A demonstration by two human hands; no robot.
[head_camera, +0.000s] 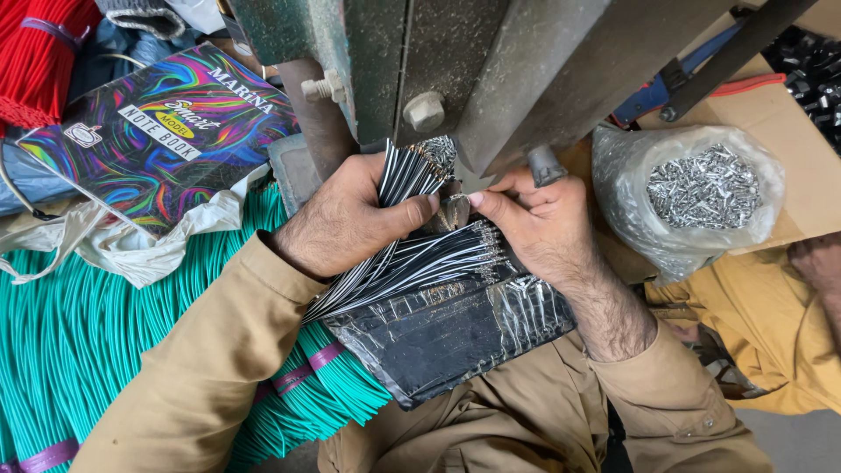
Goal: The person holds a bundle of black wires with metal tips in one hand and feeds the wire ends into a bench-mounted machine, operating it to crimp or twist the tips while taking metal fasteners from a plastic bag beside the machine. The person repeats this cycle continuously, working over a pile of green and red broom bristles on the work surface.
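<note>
My left hand grips a bundle of thin black-and-white wires that points up toward the green metal press. My right hand pinches one wire end at the small die under the press. A second fan of the same wires, tipped with metal terminals, lies across a black pad wrapped in shiny tape on my lap. Both sleeves are tan.
A thick bundle of teal wires lies at the left with purple ties. A colourful notebook and red wires sit at the upper left. A plastic bag of metal terminals rests at the right, with a red-and-blue-handled hand tool above it.
</note>
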